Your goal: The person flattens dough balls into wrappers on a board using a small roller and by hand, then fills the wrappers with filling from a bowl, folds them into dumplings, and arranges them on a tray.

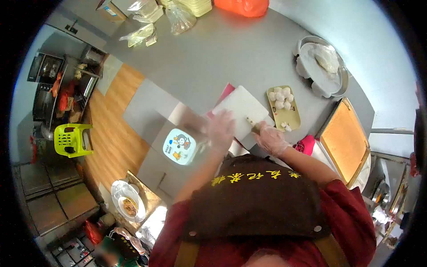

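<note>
A white cutting board (238,104) lies on the grey counter with a pink cloth or sheet (227,92) under its far left edge. My left hand (221,130), in a clear plastic glove, is at the board's left edge, blurred, fingers stretched out with nothing visible in them. On the board's right side, my gloved right hand (272,140) is closed around something small and dark, mostly hidden by the fingers. Small pale pieces (250,119) lie just beyond its fingertips. Right of the board, a yellow-green tray (291,120) holds several round white balls (281,98) and a few small white bits (286,127).
A white lidded box with a cartoon print (179,147) stands left of my left hand. A round metal pan (307,84) holds a plastic bag; a baking tray (344,142) is at right. Packaging (181,18) and a red bag (242,6) lie at the back. Another person (120,249) is lower left.
</note>
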{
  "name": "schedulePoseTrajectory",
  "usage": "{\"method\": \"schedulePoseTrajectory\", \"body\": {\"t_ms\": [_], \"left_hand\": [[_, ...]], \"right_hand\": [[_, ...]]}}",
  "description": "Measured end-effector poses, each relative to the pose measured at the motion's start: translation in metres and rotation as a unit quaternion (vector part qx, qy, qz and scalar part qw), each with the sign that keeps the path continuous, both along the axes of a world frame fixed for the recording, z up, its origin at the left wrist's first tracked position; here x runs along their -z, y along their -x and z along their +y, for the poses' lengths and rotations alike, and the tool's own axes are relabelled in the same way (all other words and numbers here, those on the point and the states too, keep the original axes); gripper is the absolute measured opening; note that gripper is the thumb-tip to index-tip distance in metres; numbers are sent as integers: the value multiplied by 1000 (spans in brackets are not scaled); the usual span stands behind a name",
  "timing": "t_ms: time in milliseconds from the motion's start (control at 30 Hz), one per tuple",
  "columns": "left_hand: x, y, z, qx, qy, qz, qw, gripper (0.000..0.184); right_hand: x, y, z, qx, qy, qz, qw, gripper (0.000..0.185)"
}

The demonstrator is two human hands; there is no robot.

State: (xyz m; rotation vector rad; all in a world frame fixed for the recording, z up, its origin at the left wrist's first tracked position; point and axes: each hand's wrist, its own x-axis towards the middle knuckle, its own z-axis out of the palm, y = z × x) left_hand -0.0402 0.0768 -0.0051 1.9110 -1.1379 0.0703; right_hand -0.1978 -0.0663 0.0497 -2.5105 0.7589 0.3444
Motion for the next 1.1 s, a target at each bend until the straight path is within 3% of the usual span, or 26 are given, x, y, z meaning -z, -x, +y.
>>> {"method": "schedulePoseTrajectory", "body": {"t_ms": [33, 133, 233, 300, 333, 400, 500, 567, 633, 767, 867, 1000, 1100], "left_hand": [[2, -9, -17, 4, -3, 1, 1000, 33], [5, -16, -62, 189, -190, -154, 951, 36], [-4, -21, -75, 252, -178, -158, 938, 43], [-17, -20, -69, 251, -162, -103, 949, 47], [-15, -19, -70, 257, -165, -22, 952, 51], [3, -14, -66, 223, -220, -180, 933, 56], [-16, -13, -67, 212, -213, -146, 943, 52], [-17, -12, -70, 226, -207, -155, 939, 52], [-18, -12, -72, 147, -245, -168, 943, 56], [-12, -17, -66, 140, -208, -161, 954, 49], [-15, -19, -65, 143, -159, -134, 968, 45], [-15, -20, -61, 112, -137, -95, 980, 41], [-11, -21, -61, 112, -115, -94, 983, 40]], "right_hand": [[-3, -6, 2, 4, -3, 1, 1000, 38], [-25, -22, -1, 55, -26, 36, 997, 29], [-36, -21, 2, 34, -45, 35, 998, 32], [-2, -9, 3, 10, 26, -178, 984, 39], [3, -6, 5, 32, 3, -164, 986, 35], [-3, -1, 1, 11, -42, -150, 988, 34], [-5, -2, -3, 15, -68, -188, 980, 32], [28, 3, 3, 5, -47, -153, 987, 26], [36, 3, 6, 6, -18, -138, 990, 24], [42, 5, 9, 30, 7, -66, 997, 20], [50, 8, 9, 10, -6, -99, 995, 24], [13, -1, 4, 14, -12, -106, 994, 28], [12, -4, 1, 29, -54, -26, 998, 30]]}}
